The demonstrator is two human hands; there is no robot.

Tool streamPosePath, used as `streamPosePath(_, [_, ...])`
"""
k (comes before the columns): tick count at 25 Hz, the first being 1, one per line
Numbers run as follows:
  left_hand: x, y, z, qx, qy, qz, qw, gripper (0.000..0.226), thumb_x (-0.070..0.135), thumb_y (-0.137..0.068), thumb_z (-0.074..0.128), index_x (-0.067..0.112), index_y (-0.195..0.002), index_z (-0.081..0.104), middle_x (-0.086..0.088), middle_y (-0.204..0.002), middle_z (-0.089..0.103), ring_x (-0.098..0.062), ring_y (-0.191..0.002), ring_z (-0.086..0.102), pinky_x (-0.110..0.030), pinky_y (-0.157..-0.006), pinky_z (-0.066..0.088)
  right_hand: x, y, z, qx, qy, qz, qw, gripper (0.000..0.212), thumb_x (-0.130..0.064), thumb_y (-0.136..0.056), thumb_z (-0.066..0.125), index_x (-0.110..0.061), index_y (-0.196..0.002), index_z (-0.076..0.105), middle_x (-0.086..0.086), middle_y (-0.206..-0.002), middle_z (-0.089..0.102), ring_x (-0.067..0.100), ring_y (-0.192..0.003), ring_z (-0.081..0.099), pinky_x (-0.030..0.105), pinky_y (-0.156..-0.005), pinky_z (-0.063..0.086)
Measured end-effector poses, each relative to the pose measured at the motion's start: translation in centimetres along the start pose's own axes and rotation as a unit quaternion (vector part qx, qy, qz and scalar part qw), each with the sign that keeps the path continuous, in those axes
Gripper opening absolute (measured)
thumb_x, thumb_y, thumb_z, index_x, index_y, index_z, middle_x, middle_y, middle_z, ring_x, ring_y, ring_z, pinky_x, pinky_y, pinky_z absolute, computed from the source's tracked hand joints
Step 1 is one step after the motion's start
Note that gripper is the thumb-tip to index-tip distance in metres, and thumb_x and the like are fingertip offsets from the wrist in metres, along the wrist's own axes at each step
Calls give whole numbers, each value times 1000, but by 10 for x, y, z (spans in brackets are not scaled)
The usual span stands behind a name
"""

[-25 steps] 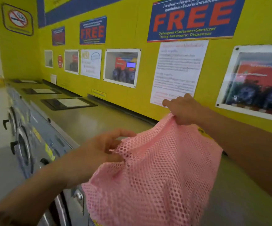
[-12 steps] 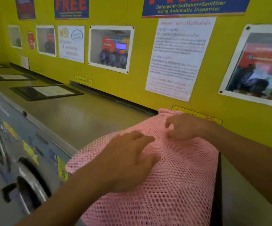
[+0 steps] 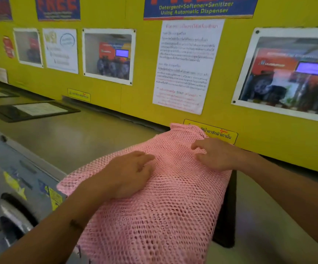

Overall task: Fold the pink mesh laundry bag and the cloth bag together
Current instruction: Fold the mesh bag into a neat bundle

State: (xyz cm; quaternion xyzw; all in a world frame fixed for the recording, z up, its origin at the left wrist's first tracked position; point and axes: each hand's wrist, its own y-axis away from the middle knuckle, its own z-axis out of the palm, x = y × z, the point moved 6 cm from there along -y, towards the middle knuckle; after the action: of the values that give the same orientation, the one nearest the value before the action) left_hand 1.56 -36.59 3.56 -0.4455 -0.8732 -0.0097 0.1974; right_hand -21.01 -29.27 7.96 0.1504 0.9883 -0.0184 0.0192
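Two hands were flat on the job. Biggest thing first: the yellow wall (image 3: 230, 111) was plastered with signs, and a blue banner (image 3: 198, 7) read "Detergent+Softener+Sanitizer Using Automatic Dispenser". Another banner (image 3: 57, 7) said "FREE", kinda blurry. A white notice (image 3: 187, 65) was in Thai, with "Start" the only word I could make out. The grey countertop (image 3: 74, 138) ran along the wall. The mesh bag (image 3: 165, 206) lay spread on it, its far end touching the wall, over something black (image 3: 228, 212) peeking out at its right edge; couldn't tell what. The left hand (image 3: 127, 178) pressed down open-palmed, gripping nothing. The right hand (image 3: 215, 155) rested on the mesh with fingers curled, tips on the netting.
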Motion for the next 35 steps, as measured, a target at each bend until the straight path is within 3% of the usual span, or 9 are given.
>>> streamPosePath(6, [-5,2,16,4,-68,-71,995,56,56,-96,18,40,-149,26,7,-161,24,-15,-148,19,-55,-119,8,-33,77,-15,87,-75,-128,985,32,-43,-89,52,-32,-116,63,-12,-113,63,3,-105,56,33,-91,48])
streamPosePath(10, [7,-1,22,3,-73,-132,989,58,51,-95,19,34,-150,27,1,-161,24,-21,-147,20,-60,-117,7,-51,101,13,-99,-89,-153,979,46,-58,-93,43,-38,-135,46,-15,-131,49,2,-119,47,29,-104,38])
streamPosePath(12, [12,-4,19,9,-41,-132,990,56,49,-95,24,32,-146,35,1,-158,33,-22,-144,29,-60,-116,13,-43,96,18,-111,-81,-141,980,46,-55,-94,44,-35,-136,45,-10,-135,47,7,-123,44,34,-109,34])
streamPosePath(16, [19,13,-14,109,99,-61,987,35,30,-95,48,23,-128,59,-1,-140,54,-21,-127,49,-37,-112,33,-35,85,10,-105,-45,-112,987,34,-40,-96,49,-29,-128,53,-7,-131,55,13,-119,50,36,-105,39])
streamPosePath(21, [18,80,-46,122,93,68,986,11,24,-83,62,30,-89,69,5,-87,67,-9,-78,59,-28,-71,49,-79,140,-16,-3,-100,-165,981,47,-49,-90,55,-42,-134,42,-18,-135,50,0,-119,47,30,-100,43])
streamPosePath(25, [19,122,-22,-73,60,49,994,80,65,-67,71,51,-137,35,23,-134,43,5,-125,39,-23,-104,33,-122,201,28,-181,-22,-187,965,114,-85,-62,57,-64,-131,-31,-24,-160,-9,13,-149,6,48,-118,16])
streamPosePath(27, [20,132,-6,-115,-29,30,993,117,73,-57,73,51,-145,-2,25,-153,10,-2,-142,11,-37,-119,15,-129,197,45,-140,45,-179,973,128,-77,-65,64,-55,-126,-45,-9,-162,-20,25,-151,-10,54,-119,0])
streamPosePath(30, [22,131,20,-38,-124,35,991,133,77,-52,70,36,-143,-18,16,-155,-3,-11,-146,-1,-51,-121,2,-130,187,43,1,82,-179,980,120,-60,-78,62,-41,-133,-43,-2,-161,-2,28,-147,6,52,-118,11])
streamPosePath(35, [22,131,20,186,-65,104,975,90,31,-63,73,21,-139,26,2,-137,49,-21,-128,46,-53,-107,34,-130,192,40,7,84,-191,978,94,-51,-90,49,-41,-143,-28,-10,-159,7,19,-143,14,44,-119,16])
